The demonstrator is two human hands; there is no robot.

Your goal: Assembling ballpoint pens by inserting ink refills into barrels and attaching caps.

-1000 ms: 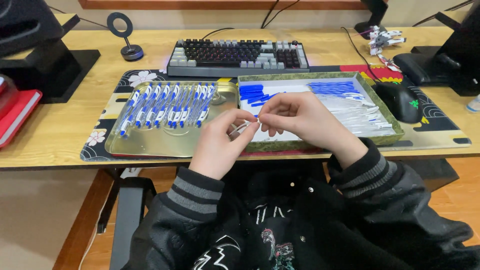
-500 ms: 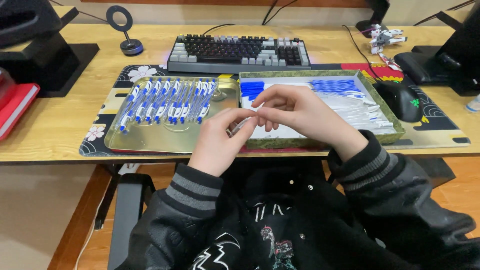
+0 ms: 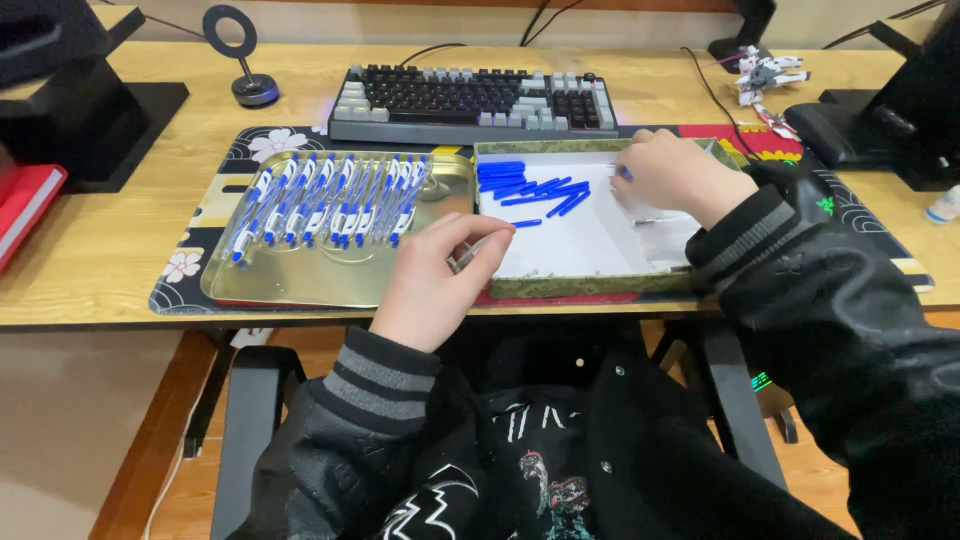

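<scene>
Apart now, the hands had separated: the left hand (image 3: 440,275) pinched a clear pen barrel (image 3: 470,255) near the tray (image 3: 300,290), while the right hand (image 3: 670,175) reached among blue caps (image 3: 535,188); fingering one cap alone seemed wisest

a light wooden desk (image 3: 90,270) stands above a tan floor (image 3: 70,440).

A wooden bench (image 3: 100,280) carries a dark flowered desk mat (image 3: 190,265). On the mat lie a gold tray (image 3: 300,280), a green box (image 3: 560,285) right of it, and a keyboard (image 3: 470,100) behind. A red book (image 3: 25,205) lies left of the mat.
</scene>
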